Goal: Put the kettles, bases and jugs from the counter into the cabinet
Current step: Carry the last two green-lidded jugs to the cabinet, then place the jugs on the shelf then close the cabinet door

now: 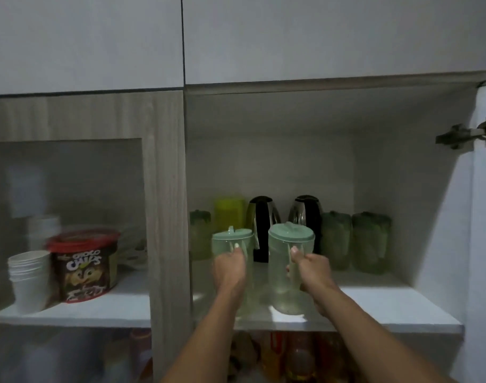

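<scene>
Two pale green clear jugs with green lids stand on the open cabinet's white shelf [402, 308]. My left hand [229, 268] grips the handle of the left jug [230, 241]. My right hand [312, 270] grips the handle of the right jug [286, 272], whose base rests near the shelf's front edge. Behind them at the back stand two black and steel kettles [262, 217] [306, 214]. A yellow jug [229, 211] stands to their left, and dark green jugs [370, 239] stand at both ends of the row.
The cabinet door hangs open at the right with its hinge [457, 135]. A wooden divider [167, 217] separates the left compartment, which holds a Choco Chips tub [84, 264] and stacked white paper cups [29, 277]. Bottles show on the shelf below [299, 355].
</scene>
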The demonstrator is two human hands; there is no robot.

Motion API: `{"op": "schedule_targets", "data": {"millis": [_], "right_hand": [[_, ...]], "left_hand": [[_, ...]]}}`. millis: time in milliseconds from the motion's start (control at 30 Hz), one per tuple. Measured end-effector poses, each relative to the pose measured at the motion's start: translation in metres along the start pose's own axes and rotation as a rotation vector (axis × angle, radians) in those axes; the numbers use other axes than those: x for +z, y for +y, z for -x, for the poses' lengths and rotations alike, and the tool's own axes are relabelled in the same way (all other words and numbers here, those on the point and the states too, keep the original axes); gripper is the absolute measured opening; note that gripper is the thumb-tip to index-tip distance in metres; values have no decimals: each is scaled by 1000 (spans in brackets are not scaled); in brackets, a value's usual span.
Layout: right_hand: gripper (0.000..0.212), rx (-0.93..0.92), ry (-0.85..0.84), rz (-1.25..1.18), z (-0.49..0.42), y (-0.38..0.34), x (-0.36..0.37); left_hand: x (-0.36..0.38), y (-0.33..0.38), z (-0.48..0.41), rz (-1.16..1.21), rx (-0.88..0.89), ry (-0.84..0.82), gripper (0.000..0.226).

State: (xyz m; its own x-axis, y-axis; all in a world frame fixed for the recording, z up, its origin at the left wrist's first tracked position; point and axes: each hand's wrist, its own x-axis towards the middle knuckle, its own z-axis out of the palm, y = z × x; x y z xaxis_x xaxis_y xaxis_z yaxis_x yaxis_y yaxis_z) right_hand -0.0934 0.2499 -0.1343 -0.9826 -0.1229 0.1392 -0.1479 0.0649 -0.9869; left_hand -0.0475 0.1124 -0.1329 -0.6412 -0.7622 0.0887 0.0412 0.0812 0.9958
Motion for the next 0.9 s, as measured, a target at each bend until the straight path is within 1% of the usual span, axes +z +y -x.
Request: {"op": "schedule_targets", "data": {"millis": [67, 167, 267, 333, 433, 533, 667, 767, 833, 900], "right_hand": [[32, 13, -7, 7, -33, 8, 22], [35, -11, -14, 47, -79, 18, 60], [34, -25, -37, 98, -124, 22, 97], [33, -41, -47, 129, -148, 21, 114], [46, -62, -107, 206, -189, 26, 131], [49, -61, -113, 182, -227, 32, 147], [47, -102, -50, 195, -248, 40, 168], [43, -80, -31, 177, -252, 41, 178], [43, -63, -26, 161, -250, 42, 180], [47, -49, -42, 113, -248, 44, 178]], "left_hand": [[11, -10, -29, -13, -26, -4, 31], [20, -17, -70, -42, -33, 38, 28], [26, -16, -115, -115, -52, 136, 32], [31, -18, -141, -104, -62, 217, 34], [41, -21, -177, -64, -40, 276, 32], [54, -25, -212, -81, 2, 308, 31], [62, -29, -243, -78, 38, 333, 33], [66, -34, -254, -32, 51, 357, 33], [67, -36, -253, -12, 31, 371, 40], [66, -37, -247, -5, -9, 390, 52]]}}
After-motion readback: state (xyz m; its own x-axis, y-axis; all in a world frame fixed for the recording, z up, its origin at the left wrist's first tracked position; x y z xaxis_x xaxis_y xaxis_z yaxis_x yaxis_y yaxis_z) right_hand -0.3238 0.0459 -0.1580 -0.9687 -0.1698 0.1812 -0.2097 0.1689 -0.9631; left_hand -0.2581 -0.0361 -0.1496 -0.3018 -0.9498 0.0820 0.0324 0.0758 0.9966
